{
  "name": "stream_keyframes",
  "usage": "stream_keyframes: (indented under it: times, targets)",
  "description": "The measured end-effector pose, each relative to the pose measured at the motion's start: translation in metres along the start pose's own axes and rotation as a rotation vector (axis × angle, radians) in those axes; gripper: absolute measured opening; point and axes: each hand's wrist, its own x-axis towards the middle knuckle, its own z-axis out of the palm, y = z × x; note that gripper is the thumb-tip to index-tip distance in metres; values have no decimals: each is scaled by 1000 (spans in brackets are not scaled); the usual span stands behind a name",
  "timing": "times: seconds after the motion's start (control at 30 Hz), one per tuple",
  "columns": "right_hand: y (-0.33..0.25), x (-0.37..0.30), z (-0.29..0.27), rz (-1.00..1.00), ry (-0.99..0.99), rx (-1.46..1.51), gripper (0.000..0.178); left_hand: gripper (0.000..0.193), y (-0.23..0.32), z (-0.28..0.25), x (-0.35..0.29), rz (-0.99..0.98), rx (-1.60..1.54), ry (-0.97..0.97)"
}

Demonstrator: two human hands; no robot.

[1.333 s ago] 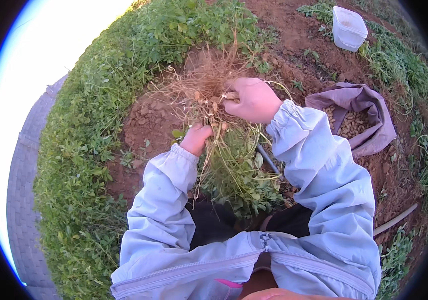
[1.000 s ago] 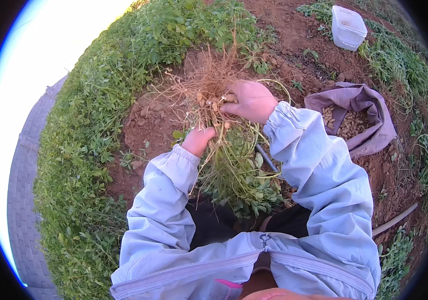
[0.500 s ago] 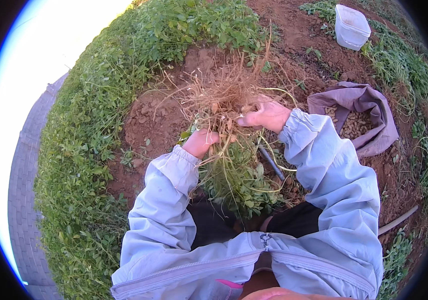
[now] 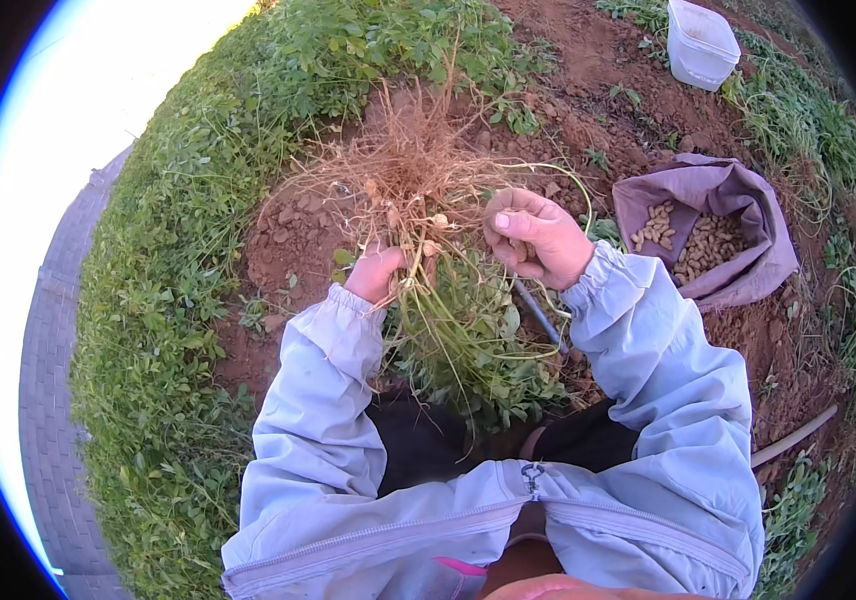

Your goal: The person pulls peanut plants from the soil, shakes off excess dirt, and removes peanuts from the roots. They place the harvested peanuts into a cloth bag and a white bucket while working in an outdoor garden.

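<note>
fisheye head cam looks down & a bit fwd from abv, nr the fingers (image 4: 526,226).

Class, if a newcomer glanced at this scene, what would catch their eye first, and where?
Probably the uprooted peanut plant in the middle, its tangled brown roots fanned above the left hand gripping its stems, with the right hand curled beside it. Next come the open purplish sack of peanuts at the right and the white plastic tub beyond it, near the top right.

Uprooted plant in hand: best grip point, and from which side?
Probably the stems, just below the roots, coming from the person's left, where the left hand already grips: they bunch narrow there, while the roots fan out wide.
</note>
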Motion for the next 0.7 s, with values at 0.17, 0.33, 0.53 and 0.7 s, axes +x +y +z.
stream_keyframes:
  times: [0.17,0.33,0.53,0.7]
  targets:
    - [-6,29,7,-507,126,-1102,31,22,7,25,0,81,50,2]
    - [-23,27,12,-417,41,-1174,29,18,17,31,-6,118,-31,162]
    - [16,-19,12,-65,-183,-539,21,15,-14,-25,14,401,512,60]
    - [35,-67,0,-7,-128,-303,20,24,-3,-17,14,120,-121,168]
